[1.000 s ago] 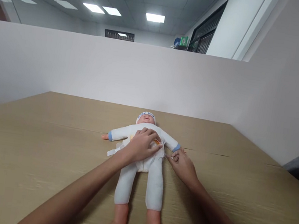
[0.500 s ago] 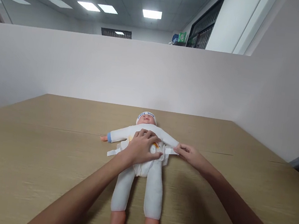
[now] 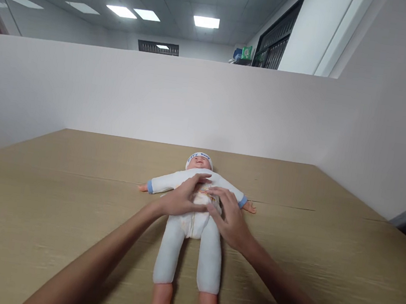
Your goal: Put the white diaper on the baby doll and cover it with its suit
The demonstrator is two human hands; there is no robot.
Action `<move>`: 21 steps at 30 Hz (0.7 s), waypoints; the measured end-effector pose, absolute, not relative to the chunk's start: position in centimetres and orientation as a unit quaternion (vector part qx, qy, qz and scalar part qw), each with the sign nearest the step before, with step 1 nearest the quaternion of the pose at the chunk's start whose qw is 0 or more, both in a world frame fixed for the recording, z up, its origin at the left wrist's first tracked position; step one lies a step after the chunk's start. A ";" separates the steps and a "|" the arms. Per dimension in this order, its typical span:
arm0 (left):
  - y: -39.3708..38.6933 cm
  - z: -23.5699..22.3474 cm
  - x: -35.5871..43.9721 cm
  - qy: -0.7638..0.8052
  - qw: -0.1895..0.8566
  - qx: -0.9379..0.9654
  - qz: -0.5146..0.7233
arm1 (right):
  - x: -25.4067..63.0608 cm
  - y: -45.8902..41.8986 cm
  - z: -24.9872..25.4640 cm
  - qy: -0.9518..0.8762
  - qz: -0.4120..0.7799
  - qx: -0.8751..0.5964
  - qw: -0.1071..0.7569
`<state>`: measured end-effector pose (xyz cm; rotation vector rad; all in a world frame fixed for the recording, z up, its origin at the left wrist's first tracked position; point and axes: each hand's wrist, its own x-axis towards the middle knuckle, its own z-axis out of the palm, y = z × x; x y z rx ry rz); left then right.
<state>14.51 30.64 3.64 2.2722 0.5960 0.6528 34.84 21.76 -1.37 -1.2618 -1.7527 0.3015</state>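
Left hand (image 3: 183,198) and right hand (image 3: 230,217) flank the white diaper (image 3: 195,224).

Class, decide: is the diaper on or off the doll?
On: the diaper covers the lower front of the doll. Whether its sides are fastened, I cannot tell.

Slim bare forearms (image 3: 114,247), bare hands (image 3: 180,199)

doll (image 3: 211,246) lying face-up, white diaper (image 3: 193,225) on
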 end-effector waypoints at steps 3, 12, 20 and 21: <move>30.4 2.8 11.5 0.252 0.361 0.846 0.301 | 35.3 19.6 -2.3 -0.773 0.093 -0.488 0.395; 30.6 -3.6 3.6 0.447 0.067 0.845 0.287 | 30.9 21.1 1.6 -0.753 0.011 -0.487 0.442; 30.6 -3.4 3.4 0.526 0.183 0.791 0.254 | 26.4 26.2 2.1 -0.730 -0.011 -0.606 0.316; 30.9 -3.2 3.4 0.528 0.214 0.780 0.259 | 26.4 26.4 2.0 -0.729 -0.009 -0.611 0.310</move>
